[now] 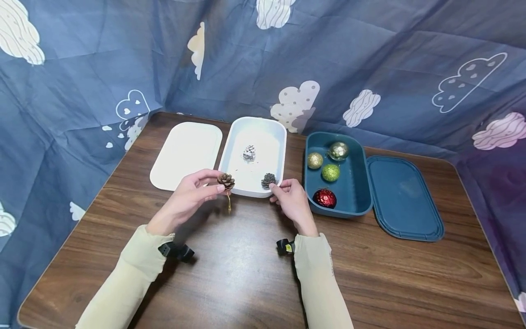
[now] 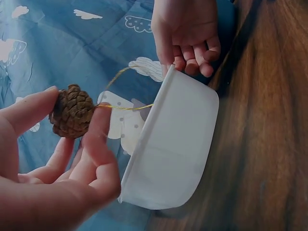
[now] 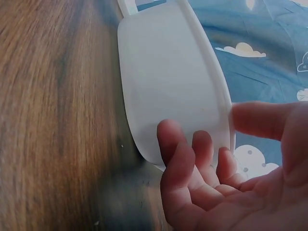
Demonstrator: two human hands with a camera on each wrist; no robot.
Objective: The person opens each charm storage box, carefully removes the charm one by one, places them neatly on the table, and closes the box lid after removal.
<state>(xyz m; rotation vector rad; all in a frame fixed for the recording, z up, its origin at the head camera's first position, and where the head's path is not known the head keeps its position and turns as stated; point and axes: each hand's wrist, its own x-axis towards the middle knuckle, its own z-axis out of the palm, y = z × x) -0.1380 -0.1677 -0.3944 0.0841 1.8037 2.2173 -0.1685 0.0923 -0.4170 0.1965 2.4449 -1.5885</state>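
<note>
My left hand pinches a brown pine cone between thumb and fingers, just over the near left corner of a white plastic box. A gold string loop hangs from that cone. At the box's near right corner, my right hand holds the rim, the thumb on top and the curled fingers against the outer wall. Inside the box, a dark pine cone lies close to the right thumb. Farther back in it is a pine cone with white-frosted scales.
A white lid lies left of the white box. To the right stands a blue box with several baubles, including a red one and a green one. Beyond it lies a blue lid. A patterned curtain hangs behind the wooden table.
</note>
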